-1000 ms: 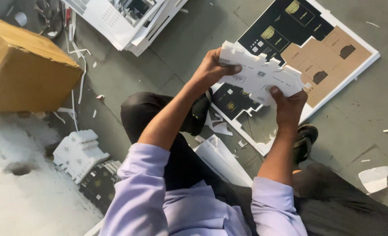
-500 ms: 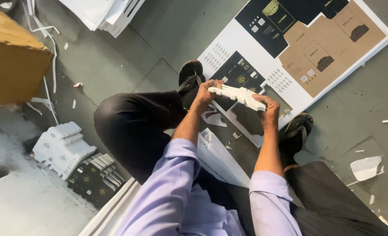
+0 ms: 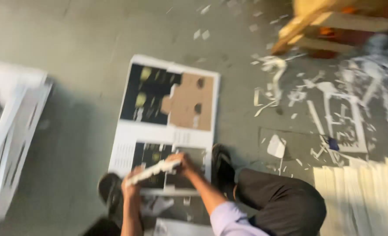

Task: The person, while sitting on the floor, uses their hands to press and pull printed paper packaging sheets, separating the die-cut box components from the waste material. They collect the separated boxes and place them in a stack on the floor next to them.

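Gripping a white card stack [image 3: 152,171] at lower centre, I keep my left hand [image 3: 132,180] clamped on its lower-left end and my right hand [image 3: 183,162] on its upper-right end; its long axis slants between them, above the printed sheet [image 3: 167,131] on the floor [image 3: 80,52].

**Card, concrete and timber underfoot**

The floor [image 3: 84,39] looks like matt, dull grey concrete, rough with dust. On it lies a printed sheet [image 3: 167,113] of thin card, its black areas faintly glossy and its brown patch plain, matt board. The left hand [image 3: 132,179] and right hand [image 3: 186,161] grip a white card stack [image 3: 152,171], edges pale and papery. Paper scraps [image 3: 316,100] litter the right. The far wooden frame [image 3: 329,22] shows raw, unfinished timber. Trousers [image 3: 286,205] are dark matt cloth.
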